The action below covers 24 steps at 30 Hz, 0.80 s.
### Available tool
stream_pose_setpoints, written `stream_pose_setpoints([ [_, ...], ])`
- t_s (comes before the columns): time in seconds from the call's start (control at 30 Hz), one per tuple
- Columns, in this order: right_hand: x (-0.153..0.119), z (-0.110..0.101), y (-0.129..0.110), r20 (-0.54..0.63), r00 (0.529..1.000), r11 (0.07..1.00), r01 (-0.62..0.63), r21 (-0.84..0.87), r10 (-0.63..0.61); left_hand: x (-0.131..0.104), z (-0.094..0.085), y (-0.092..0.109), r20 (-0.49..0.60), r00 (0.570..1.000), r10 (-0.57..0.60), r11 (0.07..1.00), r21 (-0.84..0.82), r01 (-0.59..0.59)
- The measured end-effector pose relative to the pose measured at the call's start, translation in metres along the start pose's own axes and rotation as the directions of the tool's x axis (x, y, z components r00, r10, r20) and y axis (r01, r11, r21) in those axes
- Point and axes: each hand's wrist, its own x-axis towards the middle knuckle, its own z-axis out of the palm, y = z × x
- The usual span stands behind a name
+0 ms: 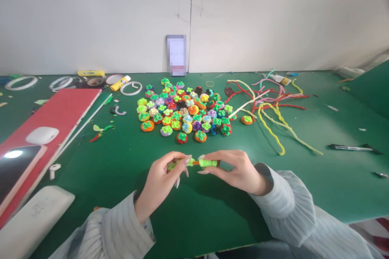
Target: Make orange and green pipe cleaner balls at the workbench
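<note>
In front of me, both hands hold a short orange rod (pixel 196 163) level above the table. A bright green fuzzy pipe cleaner (pixel 208 163) is coiled around its right part. My right hand (pixel 238 168) pinches this coil between thumb and fingers. More of the green pipe cleaner shows at my left hand (pixel 160 177), whose thumb and fingers are closed on it, partly hiding it. Just beyond my hands lies a pile of small fuzzy flower-topped pieces (pixel 181 137) in many colours, with one orange piece (pixel 247 120) apart at the right.
Loose yellow pipe cleaners (pixel 280 145) and red ones (pixel 293 106) sprawl at the right, near a black pen-like tool (pixel 351 147). A red board (pixel 69 107) bears a phone (pixel 21 174) and a white case (pixel 42 134). Tape rolls (pixel 130 88) lie behind. A blurred upright screen (pixel 176 54) leans on the wall.
</note>
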Motion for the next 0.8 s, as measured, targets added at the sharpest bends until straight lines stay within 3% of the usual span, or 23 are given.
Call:
stream_pose_setpoints([
  [0.27, -0.0004, 0.0001, 0.0000, 0.038, 0.999, 0.999, -0.029, 0.032, 0.028, -0.0017, -0.0003, 0.0009, -0.004, 0.998, 0.062, 0.995, 0.080, -0.061],
  [0.47, 0.0000, 0.0006, -0.0002, 0.107, 0.986, 0.988, -0.135, 0.069, 0.127, -0.0016, -0.0006, 0.0050, 0.091, 0.981, 0.170, 0.968, 0.172, -0.183],
  [0.63, -0.0016, 0.0035, 0.0001, 0.117, 0.989, 0.992, -0.097, 0.077, 0.087, -0.0025, 0.0003, 0.0063, 0.151, 0.980, 0.126, 0.970, 0.186, -0.153],
  [0.8, -0.0030, 0.0078, 0.0007, 0.076, 0.996, 0.996, -0.058, 0.061, 0.053, -0.0052, 0.0016, 0.0030, 0.116, 0.975, 0.192, 0.933, 0.288, -0.218],
])
